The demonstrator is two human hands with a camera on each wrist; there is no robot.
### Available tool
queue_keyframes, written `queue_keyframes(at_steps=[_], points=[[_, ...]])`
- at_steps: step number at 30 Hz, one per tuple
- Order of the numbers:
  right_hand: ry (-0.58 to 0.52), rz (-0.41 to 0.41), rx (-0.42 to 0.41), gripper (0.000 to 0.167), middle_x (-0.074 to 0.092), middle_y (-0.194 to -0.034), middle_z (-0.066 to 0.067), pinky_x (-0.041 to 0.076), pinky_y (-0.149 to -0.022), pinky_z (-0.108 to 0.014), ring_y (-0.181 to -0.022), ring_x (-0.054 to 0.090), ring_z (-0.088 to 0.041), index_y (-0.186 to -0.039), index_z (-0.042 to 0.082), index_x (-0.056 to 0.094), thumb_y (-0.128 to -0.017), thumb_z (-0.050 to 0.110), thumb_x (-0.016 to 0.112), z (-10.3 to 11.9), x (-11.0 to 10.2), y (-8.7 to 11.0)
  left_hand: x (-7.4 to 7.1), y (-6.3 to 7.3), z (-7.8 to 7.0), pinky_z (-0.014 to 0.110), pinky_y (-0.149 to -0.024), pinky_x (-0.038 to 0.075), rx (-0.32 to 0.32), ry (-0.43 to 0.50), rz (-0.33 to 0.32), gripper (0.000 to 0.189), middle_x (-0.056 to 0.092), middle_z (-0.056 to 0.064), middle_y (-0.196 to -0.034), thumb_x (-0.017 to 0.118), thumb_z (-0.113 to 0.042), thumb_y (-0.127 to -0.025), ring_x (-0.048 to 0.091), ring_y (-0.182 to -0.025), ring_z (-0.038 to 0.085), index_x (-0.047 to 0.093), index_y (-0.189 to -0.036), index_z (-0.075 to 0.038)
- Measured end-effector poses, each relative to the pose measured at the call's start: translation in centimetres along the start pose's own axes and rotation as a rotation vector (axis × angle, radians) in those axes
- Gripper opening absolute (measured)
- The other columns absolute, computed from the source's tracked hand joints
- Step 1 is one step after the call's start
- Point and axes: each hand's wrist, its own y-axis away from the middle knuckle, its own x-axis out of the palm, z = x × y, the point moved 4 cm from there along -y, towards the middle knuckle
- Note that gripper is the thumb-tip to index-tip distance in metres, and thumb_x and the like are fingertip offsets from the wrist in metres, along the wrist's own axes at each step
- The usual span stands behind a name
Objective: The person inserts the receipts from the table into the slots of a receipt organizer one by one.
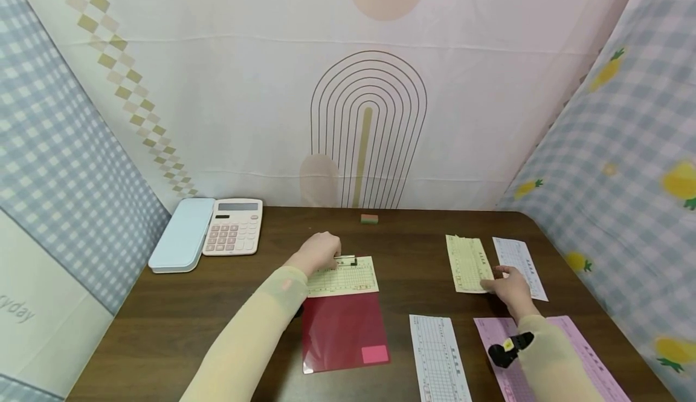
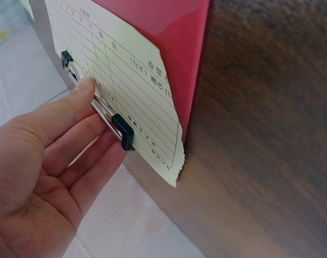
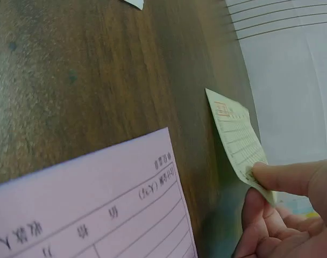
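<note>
The person's left arm stretches forward, the left hand [image 1: 317, 252] bent over the head of the red board [image 1: 344, 326], thumb pressed on the clip [image 2: 122, 131] with curled fingers behind it. A yellow form [image 1: 348, 280] lies at the board's top, under the clip. The right arm crosses above the pink sheet [image 3: 93, 209], and the right hand [image 1: 511, 288] pinches the near right corner of a yellow slip [image 1: 466, 263] between thumb and fingers, beside a white slip [image 1: 523, 266]. The pink sheet's print, upside down, reads 收款人; lettering on the left cloth [image 1: 51, 269] ends in "yday".
</note>
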Motion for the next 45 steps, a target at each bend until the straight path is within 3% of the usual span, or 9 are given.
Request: queue_keyframes(at_steps=[2,8,15,18,22,25,34,45], points=[[-0.020,-0.008,0.013,0.060,0.049,-0.119,-0.033,0.043,-0.084,-0.044,-0.103,0.049,-0.038,-0.130,-0.014,0.040,-0.085,0.017,0.064,0.0,0.0,0.0,0.0,0.0,0.0,0.025,-0.059,0.036,-0.002,0.001,0.001,0.018,0.058,-0.008,-0.069,0.077,-0.014,-0.077,0.037,-0.060,0.010,0.064,-0.065,-0.016],[-0.035,-0.066,-0.039,0.043,0.062,-0.086,-0.014,0.042,-0.065,-0.029,-0.078,0.056,-0.022,-0.114,-0.014,0.054,-0.087,0.018,0.060,0.4,-0.2,0.2,-0.1,0.2,-0.1,0.025,-0.059,0.034,-0.004,0.005,0.005,0.021,0.056,-0.007,-0.066,0.076,-0.013,-0.077,0.035,-0.059,0.010,0.062,-0.063,-0.015],[-0.038,-0.120,-0.079,0.045,0.059,-0.108,-0.022,0.038,-0.071,-0.031,-0.091,0.049,-0.024,-0.117,-0.007,0.056,-0.092,0.030,0.056,1.7,-0.3,0.4,0.0,0.2,0.0,0.025,-0.058,0.032,0.016,-0.020,-0.011,0.024,0.043,-0.007,-0.059,0.074,-0.012,-0.078,0.030,-0.057,0.010,0.058,-0.060,-0.015],[-0.055,-0.112,-0.126,0.047,0.062,-0.099,-0.016,0.041,-0.070,-0.030,-0.087,0.052,-0.022,-0.119,-0.005,0.057,-0.093,0.035,0.057,2.8,-0.1,0.6,0.0,0.1,0.1,0.025,-0.057,0.032,0.017,-0.019,-0.014,0.024,0.042,-0.008,-0.058,0.074,-0.012,-0.078,0.029,-0.055,0.010,0.059,-0.060,-0.014],[-0.106,-0.053,-0.191,0.049,0.058,-0.078,0.002,0.045,-0.066,-0.027,-0.075,0.055,-0.015,-0.119,-0.005,0.058,-0.092,0.036,0.060,4.7,0.5,0.9,0.1,0.0,0.2,0.025,-0.057,0.033,0.003,-0.017,-0.008,0.022,0.047,-0.007,-0.058,0.074,-0.013,-0.079,0.032,-0.055,0.010,0.062,-0.062,-0.015],[-0.144,0.011,-0.230,0.050,0.057,-0.077,0.008,0.047,-0.068,-0.027,-0.074,0.054,-0.008,-0.118,-0.007,0.058,-0.092,0.036,0.061,5.8,1.1,1.2,0.1,-0.1,0.2,0.025,-0.058,0.035,0.002,-0.021,-0.006,0.020,0.051,-0.007,-0.060,0.074,-0.014,-0.079,0.034,-0.056,0.010,0.063,-0.063,-0.015],[-0.175,0.133,-0.320,0.046,0.061,-0.079,0.006,0.046,-0.069,-0.031,-0.072,0.051,-0.009,-0.108,-0.006,0.063,-0.090,0.037,0.063,8.4,2.8,2.2,-0.1,0.0,0.1,0.025,-0.056,0.031,0.011,-0.022,0.001,0.027,0.037,-0.008,-0.055,0.073,-0.013,-0.080,0.027,-0.054,0.010,0.056,-0.060,-0.015],[-0.278,0.308,-0.376,0.041,0.063,-0.082,0.000,0.050,-0.069,-0.032,-0.072,0.057,-0.008,-0.110,-0.008,0.062,-0.090,0.027,0.066,10.8,5.4,4.0,0.0,0.0,0.1,0.025,-0.057,0.032,0.003,-0.014,0.008,0.024,0.040,-0.008,-0.056,0.073,-0.013,-0.080,0.029,-0.054,0.009,0.057,-0.061,-0.016]])
